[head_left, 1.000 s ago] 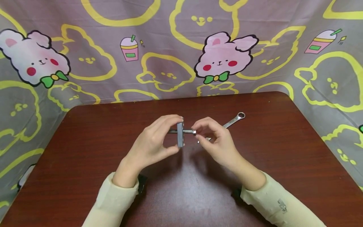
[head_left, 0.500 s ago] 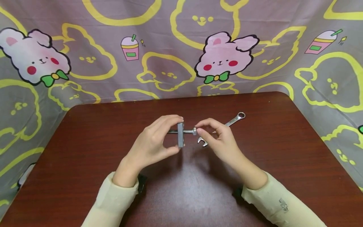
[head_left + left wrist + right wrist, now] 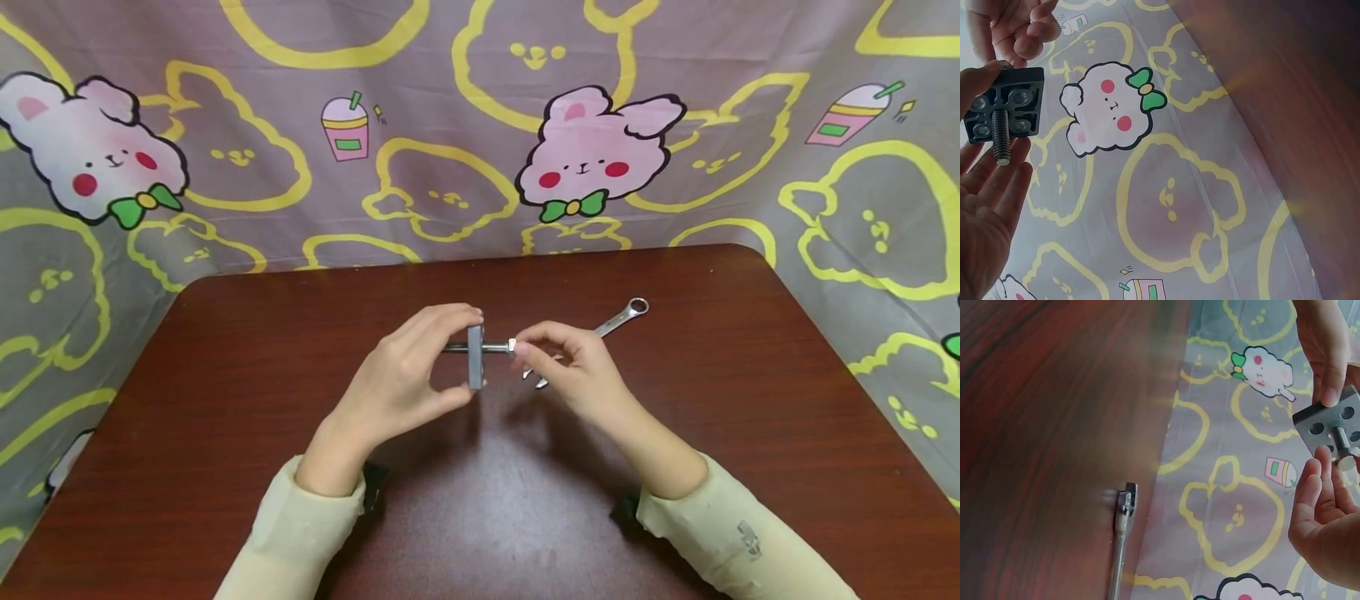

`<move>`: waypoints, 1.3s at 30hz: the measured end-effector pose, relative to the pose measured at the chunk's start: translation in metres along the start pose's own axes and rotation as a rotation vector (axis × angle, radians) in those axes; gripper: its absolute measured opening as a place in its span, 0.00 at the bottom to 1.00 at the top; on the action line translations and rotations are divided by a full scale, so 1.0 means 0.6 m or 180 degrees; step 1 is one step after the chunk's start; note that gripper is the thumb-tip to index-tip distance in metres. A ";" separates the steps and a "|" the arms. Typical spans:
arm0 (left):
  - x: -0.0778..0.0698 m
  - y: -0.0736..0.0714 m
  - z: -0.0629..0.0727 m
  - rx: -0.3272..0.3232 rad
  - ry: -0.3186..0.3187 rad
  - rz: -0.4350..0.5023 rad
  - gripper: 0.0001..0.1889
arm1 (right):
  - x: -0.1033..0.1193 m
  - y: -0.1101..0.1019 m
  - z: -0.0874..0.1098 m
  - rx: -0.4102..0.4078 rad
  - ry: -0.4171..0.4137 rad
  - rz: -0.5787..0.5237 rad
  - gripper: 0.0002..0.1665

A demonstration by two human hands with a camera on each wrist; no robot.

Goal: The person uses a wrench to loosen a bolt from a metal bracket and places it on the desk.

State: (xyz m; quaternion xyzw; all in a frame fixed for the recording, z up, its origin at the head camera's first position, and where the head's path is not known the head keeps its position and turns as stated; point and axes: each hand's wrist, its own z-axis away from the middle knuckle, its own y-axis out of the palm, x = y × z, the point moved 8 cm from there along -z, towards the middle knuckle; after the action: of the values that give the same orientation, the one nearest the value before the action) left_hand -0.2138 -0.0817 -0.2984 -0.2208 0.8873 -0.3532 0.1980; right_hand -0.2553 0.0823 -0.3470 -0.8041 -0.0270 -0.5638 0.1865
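Note:
My left hand (image 3: 401, 371) holds a thick grey square plate (image 3: 476, 358) on edge above the table, thumb below and fingers above. A hex bolt (image 3: 495, 347) runs through the plate's middle, its head toward my right hand (image 3: 573, 367). Thumb and fingertips of that hand pinch the bolt head. In the left wrist view, the threaded end of the bolt (image 3: 1000, 137) sticks out from the plate's ribbed side (image 3: 1029, 94). The right wrist view shows the plate's flat face (image 3: 1329, 417) with several holes and the bolt head (image 3: 1347, 463) at the fingertips.
A combination wrench (image 3: 622, 319) lies on the dark red-brown table (image 3: 262, 375) behind my right hand, which partly covers it. A patterned curtain (image 3: 450, 108) with cartoon rabbits borders the table's back and sides.
My right fingers slid back to the end of the bolt head, then came onto it again with the thumb lower. The left hand and plate have hardly moved.

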 end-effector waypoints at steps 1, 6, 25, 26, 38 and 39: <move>0.000 0.000 0.000 0.0003 -0.0005 -0.0010 0.36 | 0.002 0.001 0.000 -0.0003 -0.0044 0.0002 0.07; 0.003 -0.001 0.004 0.0016 -0.0053 -0.0023 0.37 | 0.008 0.009 0.001 -0.0004 -0.0263 -0.0051 0.14; 0.025 0.003 0.019 0.0069 -0.0493 0.0034 0.38 | -0.008 0.016 -0.025 0.0462 -0.0193 0.0197 0.16; 0.026 0.003 0.020 0.0058 -0.0513 0.0035 0.38 | -0.013 0.015 -0.029 0.0464 -0.0156 0.0201 0.15; 0.033 0.010 0.019 -0.0025 -0.0544 0.0023 0.39 | -0.030 0.008 -0.040 0.0250 0.0117 0.0089 0.08; 0.033 0.010 0.018 -0.0020 -0.0542 0.0012 0.39 | -0.030 0.008 -0.040 0.0245 0.0121 0.0071 0.08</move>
State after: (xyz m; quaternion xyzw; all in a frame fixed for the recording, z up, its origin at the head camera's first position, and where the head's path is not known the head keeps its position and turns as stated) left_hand -0.2261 -0.0945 -0.3139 -0.2490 0.8688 -0.3300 0.2727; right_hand -0.2822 0.0726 -0.3576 -0.7857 -0.0362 -0.5755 0.2240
